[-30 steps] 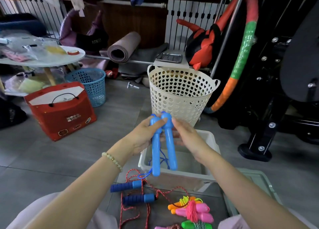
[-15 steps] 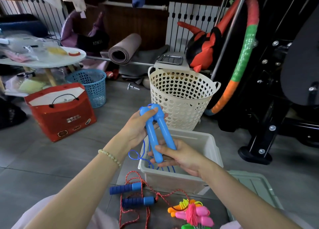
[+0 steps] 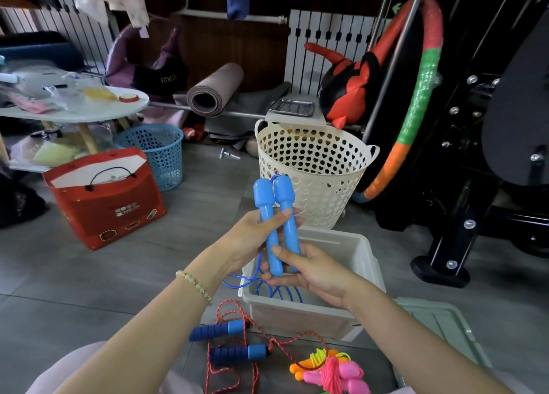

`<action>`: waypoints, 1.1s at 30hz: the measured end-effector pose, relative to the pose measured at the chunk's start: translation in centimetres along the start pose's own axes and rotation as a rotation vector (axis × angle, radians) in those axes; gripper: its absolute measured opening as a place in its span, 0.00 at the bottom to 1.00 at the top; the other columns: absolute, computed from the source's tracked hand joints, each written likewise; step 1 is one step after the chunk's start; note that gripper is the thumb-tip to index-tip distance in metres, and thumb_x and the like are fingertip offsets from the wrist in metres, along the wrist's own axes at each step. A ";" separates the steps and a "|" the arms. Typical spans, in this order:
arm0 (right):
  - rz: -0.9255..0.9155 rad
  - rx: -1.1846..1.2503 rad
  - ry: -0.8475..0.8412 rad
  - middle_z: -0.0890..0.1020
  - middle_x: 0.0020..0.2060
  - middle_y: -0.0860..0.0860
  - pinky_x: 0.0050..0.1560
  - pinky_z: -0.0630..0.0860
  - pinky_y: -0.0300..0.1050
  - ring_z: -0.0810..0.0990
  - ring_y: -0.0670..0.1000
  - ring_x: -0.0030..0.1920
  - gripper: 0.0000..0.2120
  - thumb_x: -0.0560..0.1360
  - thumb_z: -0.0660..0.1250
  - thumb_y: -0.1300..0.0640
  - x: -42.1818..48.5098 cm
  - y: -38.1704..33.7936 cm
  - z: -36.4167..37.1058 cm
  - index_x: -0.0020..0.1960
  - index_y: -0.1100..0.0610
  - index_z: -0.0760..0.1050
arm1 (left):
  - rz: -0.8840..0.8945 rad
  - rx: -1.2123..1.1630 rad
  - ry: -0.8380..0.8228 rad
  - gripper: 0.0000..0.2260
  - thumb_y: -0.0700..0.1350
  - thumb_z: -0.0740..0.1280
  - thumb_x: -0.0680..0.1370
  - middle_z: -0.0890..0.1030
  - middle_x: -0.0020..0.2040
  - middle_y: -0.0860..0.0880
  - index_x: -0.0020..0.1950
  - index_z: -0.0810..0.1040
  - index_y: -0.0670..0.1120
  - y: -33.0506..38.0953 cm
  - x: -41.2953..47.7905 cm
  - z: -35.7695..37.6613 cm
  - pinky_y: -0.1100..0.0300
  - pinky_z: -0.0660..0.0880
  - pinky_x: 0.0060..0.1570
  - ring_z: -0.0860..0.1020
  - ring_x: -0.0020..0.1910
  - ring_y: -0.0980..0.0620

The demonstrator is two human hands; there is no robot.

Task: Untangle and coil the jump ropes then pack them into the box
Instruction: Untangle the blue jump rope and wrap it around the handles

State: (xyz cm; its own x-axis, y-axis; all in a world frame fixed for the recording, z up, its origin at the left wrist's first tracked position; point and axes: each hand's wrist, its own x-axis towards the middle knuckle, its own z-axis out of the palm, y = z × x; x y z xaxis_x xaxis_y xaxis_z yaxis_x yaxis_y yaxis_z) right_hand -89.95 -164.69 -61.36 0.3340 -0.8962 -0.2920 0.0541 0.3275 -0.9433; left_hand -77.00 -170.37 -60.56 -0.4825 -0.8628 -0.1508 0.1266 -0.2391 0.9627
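The left hand (image 3: 252, 239) is covering the middle of the two blue handles (image 3: 274, 209), and the right hand (image 3: 318, 275) is covering part of their lower ends. The blue rope (image 3: 267, 289) is running behind both hands, so its stretch from the handle tops down to the box (image 3: 297, 316) is not showing. The bottom edge is cutting off the red rope (image 3: 225, 373) and the pink and orange bundle (image 3: 335, 373). The right forearm (image 3: 416, 340) is masking part of the grey lid (image 3: 445, 328). The print on the red box (image 3: 113, 203) is showing too small to read.
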 end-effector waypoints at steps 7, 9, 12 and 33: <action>-0.342 -0.299 0.560 0.77 0.50 0.48 0.50 0.77 0.42 0.79 0.45 0.47 0.16 0.71 0.71 0.48 0.4 -2.0 -3.4 0.53 0.52 0.71 | -0.079 -0.062 -0.104 0.13 0.45 0.63 0.79 0.82 0.55 0.47 0.61 0.74 0.41 1.2 -0.7 -0.5 0.50 0.78 0.56 0.82 0.54 0.44; -0.522 -0.311 0.482 0.73 0.61 0.43 0.58 0.72 0.37 0.74 0.41 0.60 0.25 0.66 0.75 0.48 0.2 -2.5 -4.1 0.59 0.43 0.68 | -0.156 -0.029 -0.233 0.15 0.46 0.65 0.76 0.82 0.52 0.48 0.60 0.75 0.42 0.7 -1.2 0.4 0.48 0.78 0.56 0.81 0.54 0.41; -0.549 -0.433 0.286 0.72 0.65 0.44 0.54 0.75 0.36 0.70 0.39 0.65 0.35 0.63 0.78 0.54 -0.3 -3.0 -4.0 0.66 0.44 0.67 | -0.221 -0.002 -0.416 0.13 0.45 0.64 0.75 0.83 0.50 0.49 0.58 0.75 0.44 0.3 -1.7 1.6 0.49 0.79 0.55 0.82 0.52 0.42; -0.615 -0.365 0.429 0.77 0.44 0.47 0.40 0.74 0.30 0.77 0.38 0.39 0.19 0.68 0.75 0.65 -0.4 -3.8 -2.9 0.55 0.56 0.72 | -0.028 0.162 -0.157 0.18 0.40 0.69 0.76 0.83 0.42 0.48 0.63 0.68 0.45 0.1 -1.8 2.8 0.58 0.80 0.42 0.83 0.38 0.49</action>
State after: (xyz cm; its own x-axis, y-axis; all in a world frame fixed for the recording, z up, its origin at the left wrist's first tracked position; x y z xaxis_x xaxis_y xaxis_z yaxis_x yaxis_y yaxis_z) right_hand -93.03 -166.46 -58.08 -0.0473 -0.9439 0.3269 -0.2231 -0.3090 -0.9245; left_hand -78.56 -167.55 -59.57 -0.6144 -0.7739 -0.1534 -0.0236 -0.1763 0.9841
